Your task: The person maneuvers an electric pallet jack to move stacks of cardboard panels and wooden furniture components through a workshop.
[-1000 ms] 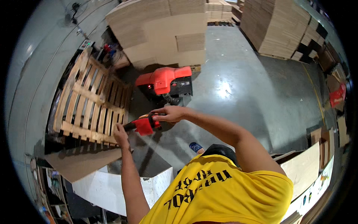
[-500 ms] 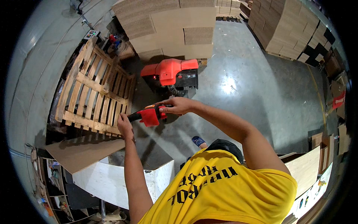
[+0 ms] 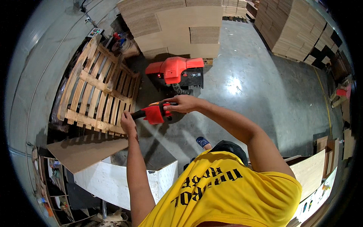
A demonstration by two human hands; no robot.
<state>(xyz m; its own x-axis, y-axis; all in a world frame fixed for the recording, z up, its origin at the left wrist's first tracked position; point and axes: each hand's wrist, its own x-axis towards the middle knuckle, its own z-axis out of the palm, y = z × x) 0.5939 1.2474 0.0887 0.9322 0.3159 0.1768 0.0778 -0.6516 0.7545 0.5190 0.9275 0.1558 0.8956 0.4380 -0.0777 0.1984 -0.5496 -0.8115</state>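
Note:
Both my hands grip the red and black control handle (image 3: 154, 114) of an electric pallet truck. My left hand (image 3: 127, 123) is closed round the black grip on its left end. At the other end, my right hand (image 3: 183, 104) wraps the right grip with the thumb over the top, hiding much of it. Beyond the handle stands the truck's red body (image 3: 174, 71), with a black lower part and a small lit red light. Its forks are hidden. A tall stack of wood-coloured boards (image 3: 185, 22) rises right behind the body.
Wooden pallets (image 3: 100, 89) lean against the left wall. A white panel (image 3: 109, 185) and a brown board (image 3: 87, 149) stand at the lower left. Another board stack (image 3: 298, 34) is at the far right. Grey floor (image 3: 242, 109) stretches on my right, with a yellow line.
The truck, handle and surroundings sit slightly further right in the picture, and the truck a little higher. Both hands keep their hold on the handle.

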